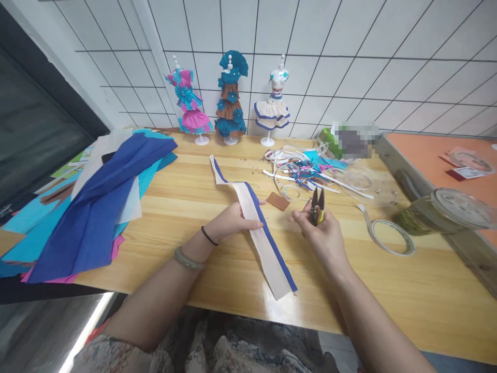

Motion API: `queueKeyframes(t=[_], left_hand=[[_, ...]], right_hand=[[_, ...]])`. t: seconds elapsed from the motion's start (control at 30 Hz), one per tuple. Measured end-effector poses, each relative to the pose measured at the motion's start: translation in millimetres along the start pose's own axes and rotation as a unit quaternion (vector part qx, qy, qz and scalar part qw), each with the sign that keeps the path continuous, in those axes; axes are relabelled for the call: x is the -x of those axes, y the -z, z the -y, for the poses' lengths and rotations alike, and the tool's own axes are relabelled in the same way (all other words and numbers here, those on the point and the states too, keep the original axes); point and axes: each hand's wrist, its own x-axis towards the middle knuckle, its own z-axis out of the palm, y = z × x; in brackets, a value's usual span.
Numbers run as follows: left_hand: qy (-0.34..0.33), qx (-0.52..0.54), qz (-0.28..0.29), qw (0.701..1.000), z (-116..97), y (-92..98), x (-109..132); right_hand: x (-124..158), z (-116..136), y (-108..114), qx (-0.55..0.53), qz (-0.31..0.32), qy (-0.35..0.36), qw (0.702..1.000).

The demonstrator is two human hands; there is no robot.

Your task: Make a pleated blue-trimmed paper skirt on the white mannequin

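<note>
Your left hand (230,220) pinches strip (267,254) over middle of counter (155,228). Your right hand (325,234) grips snips (321,199), right of strip. Step looks like strip handling; next move calls for steady strip.

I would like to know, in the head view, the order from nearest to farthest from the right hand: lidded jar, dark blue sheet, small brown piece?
1. Small brown piece: just left of the right hand, which holds the snips.
2. Lidded jar: on the right side.
3. Dark blue sheet: far over on the left.
</note>
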Motion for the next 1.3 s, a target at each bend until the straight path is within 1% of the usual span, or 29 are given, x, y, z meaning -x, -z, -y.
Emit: queueKeyframes(t=[0.03,0.1,0.2,0.27,0.37,0.5,0.7,0.93,1.3], left_hand=[[-0.004,0.002,-0.007,1.0,-1,-0.7,0],[-0.016,0.003,-0.022,1.0,-2,-2.2,1],[-0.03,0.017,-0.035,0.999,-4,-3.6,1],[-0.029,0.036,-0.037,0.998,-4,-3.9,1],[-0.029,0.054,-0.038,0.997,-4,-3.6,1],[-0.045,0.046,-0.033,0.997,-3,-3.5,1],[-0.057,0.008,0.003,0.998,-1,-4.1,1],[-0.071,-0.02,-0.006,0.997,1,-2.7,0],[-0.066,-0.012,0.0,0.998,2,-2.3,0]], right_hand=[[0,-1,0,0.016,0.021,0.012,1.0],[2,-4,-3,0.056,0.088,0.039,0.994],[9,-5,-8,0.118,0.197,0.062,0.971],[14,-4,-9,0.139,0.241,0.072,0.958],[18,-4,-10,0.158,0.272,0.09,0.945],[19,-4,-11,0.175,0.278,0.098,0.939],[20,-3,-13,0.168,0.283,0.1,0.939],[21,-1,-13,0.182,0.283,0.1,0.936],[23,3,-14,0.179,0.28,0.097,0.938]])
